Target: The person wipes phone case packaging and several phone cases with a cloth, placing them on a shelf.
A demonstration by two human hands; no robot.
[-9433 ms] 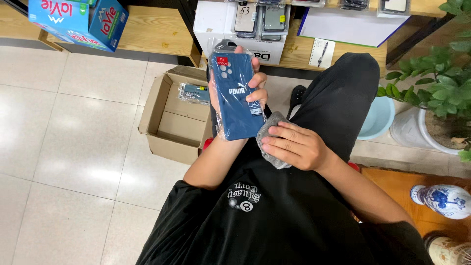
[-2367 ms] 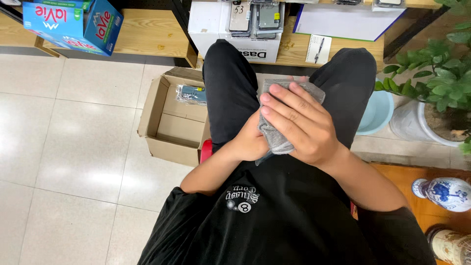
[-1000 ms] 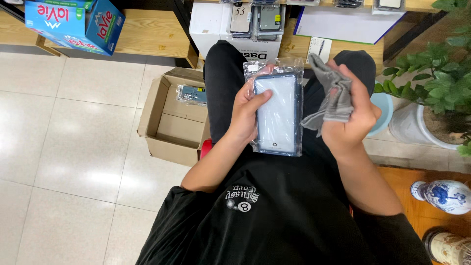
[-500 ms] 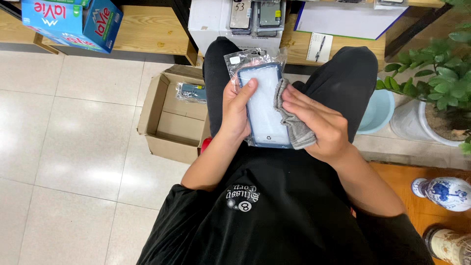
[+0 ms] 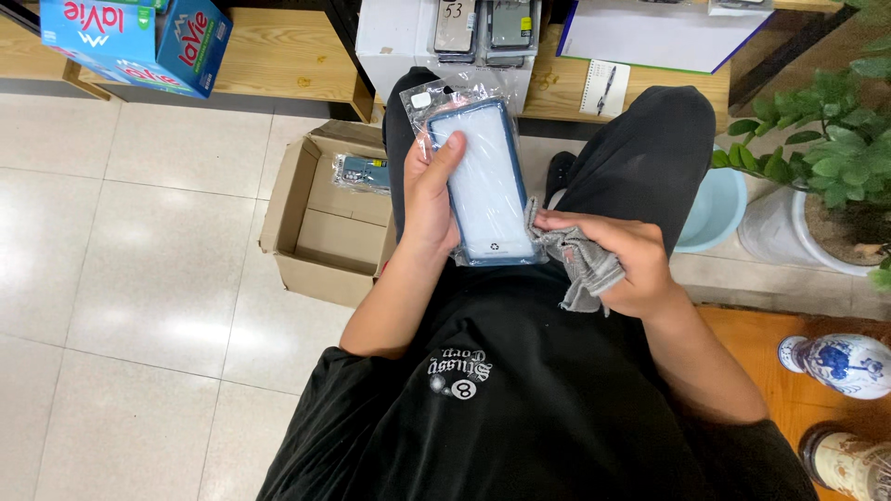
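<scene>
A wide tiled floor is seen below, and an open cardboard box is set on it just left of the seated person's knee, with a small wrapped item lying inside. Over the lap, a blue phone case in a clear plastic sleeve is held upright, pale side up. It is gripped along its left edge by the left hand, thumb laid across the front near the top, fingers wrapped behind. Its lower right corner is met by a grey cloth, which is bunched and clenched in the right hand, just beside the sleeve and touching it through the cloth.
</scene>
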